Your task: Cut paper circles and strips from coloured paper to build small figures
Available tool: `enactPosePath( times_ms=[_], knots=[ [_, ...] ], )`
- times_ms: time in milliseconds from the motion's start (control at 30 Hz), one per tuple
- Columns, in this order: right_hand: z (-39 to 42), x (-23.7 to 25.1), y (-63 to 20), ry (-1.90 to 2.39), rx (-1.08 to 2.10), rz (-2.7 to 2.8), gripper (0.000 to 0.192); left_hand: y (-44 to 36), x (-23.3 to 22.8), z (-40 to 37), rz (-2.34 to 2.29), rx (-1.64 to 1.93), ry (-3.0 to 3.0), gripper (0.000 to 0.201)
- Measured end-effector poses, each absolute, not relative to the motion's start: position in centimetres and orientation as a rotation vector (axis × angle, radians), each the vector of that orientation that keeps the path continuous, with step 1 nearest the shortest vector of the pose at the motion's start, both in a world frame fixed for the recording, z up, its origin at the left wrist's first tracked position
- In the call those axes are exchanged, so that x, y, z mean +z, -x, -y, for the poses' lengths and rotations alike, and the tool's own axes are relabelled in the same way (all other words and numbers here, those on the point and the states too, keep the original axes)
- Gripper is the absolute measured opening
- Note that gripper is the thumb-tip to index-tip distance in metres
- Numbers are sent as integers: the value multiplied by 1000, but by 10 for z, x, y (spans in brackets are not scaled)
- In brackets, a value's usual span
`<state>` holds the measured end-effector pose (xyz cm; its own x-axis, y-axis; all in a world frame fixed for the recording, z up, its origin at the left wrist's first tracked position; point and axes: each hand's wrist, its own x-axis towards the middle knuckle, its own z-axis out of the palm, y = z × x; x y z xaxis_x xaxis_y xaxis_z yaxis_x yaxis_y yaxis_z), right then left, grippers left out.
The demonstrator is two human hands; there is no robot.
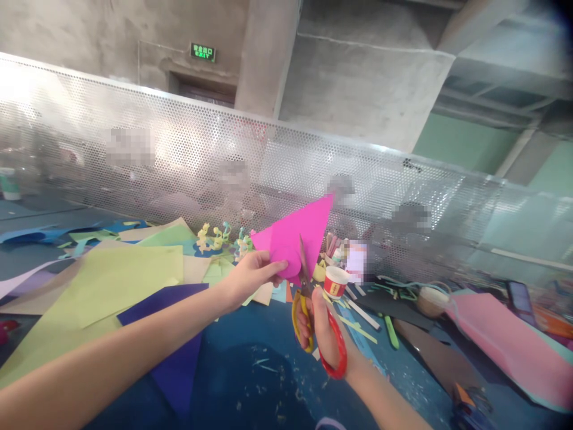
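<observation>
Head view, sole picture. Item one: pink paper (293,239), one folded triangular piece, held up in the air above the blue table (250,358) and in front of the mesh screen (277,161). I judge it light, thin and floppy, stiff only along its fold, easy to crease or tear; best taken near the lower edge close to the cut line, so the sheet does not sag away from the blades. My left hand (250,276) pinches its lower left corner, thumb on top and fingers closed behind. Item two: scissors (313,316), one pair, one yellow loop and one red loop, just below the pink paper with the blades pointing up into its bottom edge. My right hand (324,331) is closed through the loops; the blades look nearly together, though I cannot tell exactly how far. The scissors I judge rigid, with smooth handles. Item three: cup (335,282), one, red and white, standing on the table just right of the scissors. Item four: loose coloured sheets, left of the pink paper; I count one yellow-green sheet (116,280) and one dark purple sheet (174,334) clearly, with others overlapping beyond a sure count. Item five: pink sheet (505,340), one large, well to the right of the cup. Small scraps are scattered on the table below the scissors, too many and small to count.
</observation>
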<state>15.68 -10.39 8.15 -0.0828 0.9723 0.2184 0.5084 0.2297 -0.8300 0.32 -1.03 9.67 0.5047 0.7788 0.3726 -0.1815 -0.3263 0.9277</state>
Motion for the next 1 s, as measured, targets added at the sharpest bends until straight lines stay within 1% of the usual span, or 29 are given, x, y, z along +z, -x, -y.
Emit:
enactPosePath(
  times_ms=[200, 667, 1000],
  knots=[
    [102, 76, -157, 1349, 718, 1619, 67, -3, 96, 7, -472, 1077, -1615, 21],
    [97, 60, -162, 1244, 909, 1507, 52, 0, 97, 2, -490, 1098, -1628, 20],
    [98, 63, -160, 1300, 886, 1530, 56, 3, 99, 1, -468, 1087, -1617, 18]
  ],
)
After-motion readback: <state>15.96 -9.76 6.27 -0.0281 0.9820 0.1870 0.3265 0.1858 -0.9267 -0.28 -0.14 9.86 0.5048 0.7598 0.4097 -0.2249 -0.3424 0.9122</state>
